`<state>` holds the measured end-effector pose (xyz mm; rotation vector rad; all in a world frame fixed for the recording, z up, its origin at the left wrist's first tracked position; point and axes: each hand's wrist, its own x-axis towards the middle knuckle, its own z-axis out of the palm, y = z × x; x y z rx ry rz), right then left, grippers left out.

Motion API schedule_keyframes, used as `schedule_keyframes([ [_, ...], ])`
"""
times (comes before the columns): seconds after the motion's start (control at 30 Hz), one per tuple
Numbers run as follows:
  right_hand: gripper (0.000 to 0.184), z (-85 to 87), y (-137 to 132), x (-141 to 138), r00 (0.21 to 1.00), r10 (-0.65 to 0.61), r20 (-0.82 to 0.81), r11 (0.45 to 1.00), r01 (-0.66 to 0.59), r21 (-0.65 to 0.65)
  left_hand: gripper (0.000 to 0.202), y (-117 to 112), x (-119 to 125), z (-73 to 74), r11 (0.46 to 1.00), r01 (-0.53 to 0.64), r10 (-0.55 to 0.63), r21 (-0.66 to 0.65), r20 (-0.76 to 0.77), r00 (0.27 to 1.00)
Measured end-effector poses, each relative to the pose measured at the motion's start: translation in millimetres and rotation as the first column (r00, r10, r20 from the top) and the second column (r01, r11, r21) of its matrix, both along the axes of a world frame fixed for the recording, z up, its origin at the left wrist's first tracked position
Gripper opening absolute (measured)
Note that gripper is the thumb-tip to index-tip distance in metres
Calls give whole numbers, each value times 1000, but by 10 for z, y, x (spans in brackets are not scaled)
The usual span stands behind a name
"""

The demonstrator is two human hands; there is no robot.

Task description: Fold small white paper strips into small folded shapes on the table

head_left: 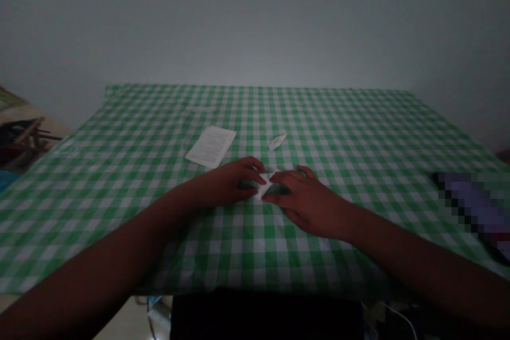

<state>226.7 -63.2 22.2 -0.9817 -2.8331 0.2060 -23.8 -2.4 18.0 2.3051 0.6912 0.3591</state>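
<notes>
A small piece of printed white paper [263, 186], folded, lies low over the tablecloth between my two hands. My left hand [233, 183] has its thumb and fingertips on the paper's left side, fingers curved. From the right, my right hand [305, 199] pinches the paper's other side with thumb and forefinger, its other fingers curled apart. Part of the paper is hidden by the fingers. Just beyond the hands rests a small pointed folded paper [278, 142]. Printed sheets [211, 147] lie flat in a pile, beyond my left hand.
A green and white checked tablecloth [338, 127] covers the table up to a pale wall [255, 21]. At the right edge lies a dark flat object [474, 207], partly pixelated. A faint pale strip [200, 109] is on the cloth at the back left.
</notes>
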Motion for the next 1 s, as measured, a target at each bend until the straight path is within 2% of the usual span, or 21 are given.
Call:
schedule_keyframes([
  [0.2, 45, 6, -8, -24, 1000, -9, 30, 1000, 8, 21, 29, 10, -4, -20, 1000, 10, -10, 3, -6, 1000],
  [0.33, 41, 0, -25, -42, 998, -38, 46, 999, 37, 30, 30, 16, -1, -32, 1000, 14, -13, 15, -34, 999],
  [0.47, 39, -15, -9, -35, 990, -140, 20, 989, 139, 40, 30, 6, 3, -22, 1000, 16, -15, 17, -52, 999],
  [0.6, 35, -21, 67, 17, 955, -295, 40, 952, 290, 93, 28, -6, 11, -8, 1000, -2, 3, 22, -59, 998],
  [0.67, 34, -21, 108, 47, 941, -334, 56, 938, 326, 113, 27, -12, 14, -4, 999, -6, 7, 34, -58, 998],
  [1.0, 36, -34, 176, 114, 932, -353, 86, 926, 334, 179, 26, -42, 26, 13, 996, -24, 30, 81, -73, 997],
])
